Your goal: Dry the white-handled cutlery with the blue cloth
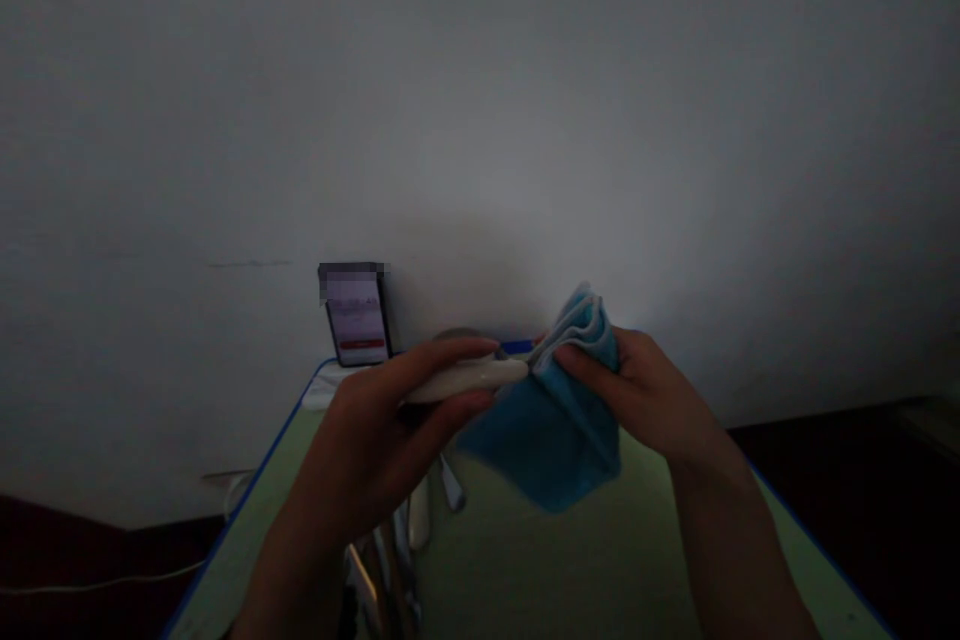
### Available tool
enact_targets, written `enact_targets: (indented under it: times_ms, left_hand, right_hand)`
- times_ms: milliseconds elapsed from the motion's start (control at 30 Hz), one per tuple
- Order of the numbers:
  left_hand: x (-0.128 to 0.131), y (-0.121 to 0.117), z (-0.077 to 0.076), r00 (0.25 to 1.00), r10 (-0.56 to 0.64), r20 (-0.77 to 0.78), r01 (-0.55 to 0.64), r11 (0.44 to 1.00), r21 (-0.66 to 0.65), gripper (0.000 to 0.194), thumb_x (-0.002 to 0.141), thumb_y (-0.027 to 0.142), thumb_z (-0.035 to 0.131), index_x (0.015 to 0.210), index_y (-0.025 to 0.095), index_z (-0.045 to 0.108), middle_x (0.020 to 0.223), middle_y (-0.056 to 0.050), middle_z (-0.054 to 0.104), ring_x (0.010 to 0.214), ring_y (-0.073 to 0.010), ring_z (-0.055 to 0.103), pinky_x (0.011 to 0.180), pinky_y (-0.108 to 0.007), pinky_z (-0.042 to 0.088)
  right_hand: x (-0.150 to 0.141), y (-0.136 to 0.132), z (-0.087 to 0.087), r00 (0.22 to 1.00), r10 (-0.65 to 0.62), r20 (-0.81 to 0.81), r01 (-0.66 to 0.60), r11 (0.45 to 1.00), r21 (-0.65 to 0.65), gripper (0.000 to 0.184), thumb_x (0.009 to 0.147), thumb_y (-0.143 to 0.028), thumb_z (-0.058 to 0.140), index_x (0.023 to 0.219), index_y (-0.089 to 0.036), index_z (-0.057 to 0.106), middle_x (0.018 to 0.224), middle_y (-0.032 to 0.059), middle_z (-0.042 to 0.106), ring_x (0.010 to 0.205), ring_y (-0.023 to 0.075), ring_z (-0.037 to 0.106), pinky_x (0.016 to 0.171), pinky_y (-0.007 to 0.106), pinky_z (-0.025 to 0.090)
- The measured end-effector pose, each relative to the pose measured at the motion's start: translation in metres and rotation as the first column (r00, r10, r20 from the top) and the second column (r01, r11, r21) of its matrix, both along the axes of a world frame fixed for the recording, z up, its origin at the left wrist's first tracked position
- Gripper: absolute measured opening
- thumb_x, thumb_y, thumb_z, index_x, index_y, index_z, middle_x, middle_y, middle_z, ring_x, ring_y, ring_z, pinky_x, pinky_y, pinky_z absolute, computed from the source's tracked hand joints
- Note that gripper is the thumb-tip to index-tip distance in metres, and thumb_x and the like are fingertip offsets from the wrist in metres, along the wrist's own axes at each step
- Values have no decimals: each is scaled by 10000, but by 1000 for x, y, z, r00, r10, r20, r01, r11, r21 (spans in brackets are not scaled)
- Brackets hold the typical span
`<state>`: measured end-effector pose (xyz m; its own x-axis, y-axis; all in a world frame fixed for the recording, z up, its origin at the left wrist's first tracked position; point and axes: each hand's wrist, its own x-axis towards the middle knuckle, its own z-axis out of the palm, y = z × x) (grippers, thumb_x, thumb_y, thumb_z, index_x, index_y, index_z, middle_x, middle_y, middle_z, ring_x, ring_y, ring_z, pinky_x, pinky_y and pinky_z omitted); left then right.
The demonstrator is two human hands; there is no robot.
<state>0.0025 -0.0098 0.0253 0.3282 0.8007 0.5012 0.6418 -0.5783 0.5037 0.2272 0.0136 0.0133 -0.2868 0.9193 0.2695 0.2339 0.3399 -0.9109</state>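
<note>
My left hand point(382, 425) grips a long white utensil point(480, 376) between thumb and fingers, above the table. The utensil is smooth, with a rounded end pointing right; its exact kind cannot be made out. In my right hand point(637, 385) is a folded blue cloth point(566, 430) with pale edges, pinched at the top while a corner hangs down. The cloth's gathered part meets the utensil's right end. Whether the cloth wraps part of it is hidden by the folds.
A phone point(360, 320) with a lit screen leans against the wall behind a green table point(540, 570) with blue edging. Several utensils lie below my left arm, among them a white handle point(420, 515) and a small metal handle point(452, 485). White material point(322, 387) lies by the phone.
</note>
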Motion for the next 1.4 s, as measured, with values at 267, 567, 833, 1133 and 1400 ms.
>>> enact_targets:
  times_ms: [267, 567, 833, 1133, 1400]
  left_hand:
    - [36, -1, -12, 1000, 11, 16, -14, 974, 225, 305, 870, 304, 537, 1162, 218, 537, 1038, -33, 688, 817, -159, 656, 724, -231, 496]
    - [25, 1, -11, 995, 68, 67, -80, 979, 190, 258, 880, 260, 516, 1134, 228, 544, 908, 11, 695, 665, -110, 638, 608, -183, 482]
    - [30, 1, -12, 995, -2, -100, 6, 999, 38, 403, 919, 339, 414, 1305, 220, 417, 1126, -76, 655, 890, -204, 658, 748, -308, 520]
    - [20, -7, -10, 940, -233, -249, 202, 969, -143, 622, 905, 293, 429, 1433, 324, 101, 1207, -44, 604, 924, -192, 632, 811, -345, 511]
    - [5, 0, -6, 949, -255, -184, 231, 963, -142, 517, 896, 241, 490, 1345, 434, 318, 1101, 46, 650, 906, -138, 615, 780, -250, 487]
  right_hand:
    - [-15, 10, -5, 703, -304, -643, 161, 949, -272, 253, 694, -413, 693, 794, -185, 648, 737, 12, 712, 695, 174, 659, 696, 304, 522]
    - [-20, 13, -6, 574, -292, -765, 112, 953, -280, 262, 725, -426, 666, 854, -198, 676, 785, 5, 723, 762, 167, 666, 788, 319, 504]
    - [-36, 12, -13, 538, -228, -812, -145, 924, -355, 186, 773, -338, 637, 846, -171, 675, 836, 23, 725, 823, 152, 656, 829, 302, 487]
    - [-39, 23, -14, 479, -224, -849, -114, 943, -314, 165, 757, -323, 658, 846, -184, 671, 838, 30, 728, 882, 190, 654, 832, 345, 494]
    - [-43, 19, -13, 474, -257, -843, -102, 934, -342, 150, 772, -319, 645, 837, -185, 665, 829, 31, 729, 869, 187, 657, 819, 341, 503]
